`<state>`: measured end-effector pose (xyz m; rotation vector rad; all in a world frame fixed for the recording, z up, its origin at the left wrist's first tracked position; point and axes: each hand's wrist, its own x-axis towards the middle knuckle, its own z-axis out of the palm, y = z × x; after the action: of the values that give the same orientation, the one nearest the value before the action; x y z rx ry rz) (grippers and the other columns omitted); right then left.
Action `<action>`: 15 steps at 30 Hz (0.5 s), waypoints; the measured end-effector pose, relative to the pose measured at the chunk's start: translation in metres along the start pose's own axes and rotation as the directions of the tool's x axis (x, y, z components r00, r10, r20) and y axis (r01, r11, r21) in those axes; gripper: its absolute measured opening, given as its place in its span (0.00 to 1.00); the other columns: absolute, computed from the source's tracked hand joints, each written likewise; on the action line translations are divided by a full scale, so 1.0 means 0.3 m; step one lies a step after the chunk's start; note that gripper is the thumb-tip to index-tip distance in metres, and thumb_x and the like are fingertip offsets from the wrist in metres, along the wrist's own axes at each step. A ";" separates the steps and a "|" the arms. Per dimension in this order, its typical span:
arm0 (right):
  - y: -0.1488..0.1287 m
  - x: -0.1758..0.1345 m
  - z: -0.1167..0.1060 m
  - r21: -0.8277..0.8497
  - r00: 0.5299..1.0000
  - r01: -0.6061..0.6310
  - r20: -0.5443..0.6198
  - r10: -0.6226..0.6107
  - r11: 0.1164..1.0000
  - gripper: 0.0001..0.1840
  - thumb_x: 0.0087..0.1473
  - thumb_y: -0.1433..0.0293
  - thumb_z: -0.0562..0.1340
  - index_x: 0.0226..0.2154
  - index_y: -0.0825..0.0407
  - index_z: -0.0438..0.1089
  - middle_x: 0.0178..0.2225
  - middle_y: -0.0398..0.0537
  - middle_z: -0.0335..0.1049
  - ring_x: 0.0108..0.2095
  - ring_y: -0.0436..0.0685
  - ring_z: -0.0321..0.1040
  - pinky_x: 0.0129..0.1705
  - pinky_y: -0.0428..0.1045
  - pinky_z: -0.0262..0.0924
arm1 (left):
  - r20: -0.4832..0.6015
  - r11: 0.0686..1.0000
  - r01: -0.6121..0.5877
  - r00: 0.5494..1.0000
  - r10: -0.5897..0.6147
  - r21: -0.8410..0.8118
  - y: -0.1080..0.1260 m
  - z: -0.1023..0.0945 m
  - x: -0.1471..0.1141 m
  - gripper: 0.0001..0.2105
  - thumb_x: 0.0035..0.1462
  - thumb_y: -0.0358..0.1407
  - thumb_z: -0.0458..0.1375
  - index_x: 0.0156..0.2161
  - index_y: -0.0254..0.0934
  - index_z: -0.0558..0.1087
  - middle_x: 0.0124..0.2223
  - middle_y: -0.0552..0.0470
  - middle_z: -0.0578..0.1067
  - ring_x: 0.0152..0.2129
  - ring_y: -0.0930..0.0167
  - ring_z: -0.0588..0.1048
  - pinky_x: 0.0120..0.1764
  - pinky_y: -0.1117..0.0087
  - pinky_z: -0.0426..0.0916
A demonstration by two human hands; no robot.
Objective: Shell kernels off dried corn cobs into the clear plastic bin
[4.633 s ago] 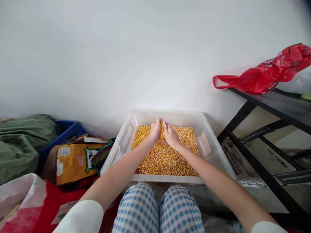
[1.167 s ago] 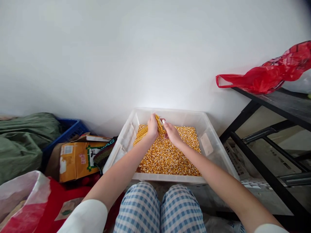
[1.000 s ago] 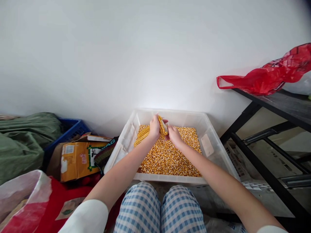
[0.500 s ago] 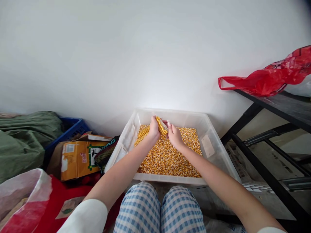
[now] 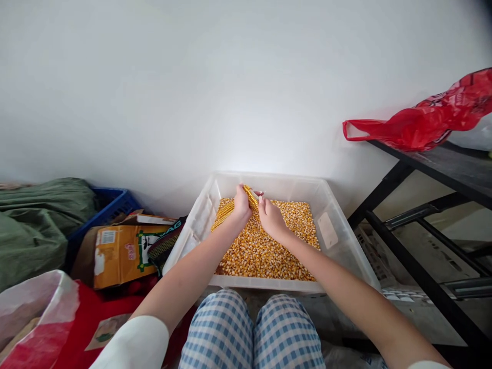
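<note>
My left hand [image 5: 242, 206] is wrapped round an ear of corn [image 5: 251, 196], holding it tilted above a clear plastic bin [image 5: 307, 190]. Closed against the ear's right side is my right hand [image 5: 271, 217], thumb pressed at the kernels; its other fingers are partly hidden. A pale bare strip shows along the ear beside the right thumb. Loose corn kernels [image 5: 265, 256] cover the bin's floor below both hands. More unshelled ears [image 5: 223, 214] lie on the kernels to the left, partly behind my left wrist.
Left of the bin are a cardboard box [image 5: 119, 253], a blue crate [image 5: 111, 207], green cloth [image 5: 42, 220] and a red-and-white bag [image 5: 69, 318]. A black metal rack [image 5: 400, 246] stands close on the right, with a red plastic bag [image 5: 418, 125] on top. A white wall rises behind.
My right hand has shifted slightly left along the ear, and its thumb now covers more of the pale strip. The left hand keeps its hold with a small shift left.
</note>
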<state>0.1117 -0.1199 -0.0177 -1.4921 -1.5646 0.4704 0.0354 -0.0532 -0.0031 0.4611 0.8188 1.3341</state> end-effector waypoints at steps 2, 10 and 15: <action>-0.005 0.003 -0.001 -0.048 1.000 0.004 0.012 -0.003 0.999 0.18 0.60 0.61 0.46 0.35 0.52 0.67 0.28 0.51 0.67 0.30 0.57 0.65 0.37 0.49 0.56 | -0.012 1.000 0.011 1.000 -0.011 0.005 -0.001 -0.001 0.006 0.14 0.56 0.43 0.45 0.26 0.36 0.64 0.18 0.50 0.71 0.27 0.66 0.76 0.34 0.67 0.70; -0.011 0.012 -0.004 0.362 0.963 -0.161 0.261 0.066 0.918 0.23 0.59 0.57 0.44 0.51 0.48 0.60 0.32 0.46 0.67 0.24 0.49 0.65 0.29 0.46 0.61 | -0.008 0.992 0.081 0.997 -0.082 -0.094 0.050 -0.024 0.034 0.18 0.55 0.49 0.43 0.24 0.38 0.62 0.19 0.49 0.70 0.21 0.67 0.74 0.29 0.67 0.70; 0.009 0.012 0.007 0.368 0.962 -0.211 0.245 0.124 0.906 0.29 0.53 0.46 0.49 0.48 0.48 0.61 0.24 0.40 0.63 0.21 0.49 0.62 0.24 0.44 0.58 | 0.018 0.993 0.104 0.995 -0.103 -0.050 0.038 -0.018 0.015 0.20 0.54 0.50 0.43 0.24 0.37 0.63 0.19 0.49 0.70 0.20 0.67 0.74 0.27 0.67 0.69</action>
<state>0.1120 -0.1155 -0.0197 -1.2979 -1.4024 1.0158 0.0239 -0.0474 0.0005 0.3832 0.7835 1.2514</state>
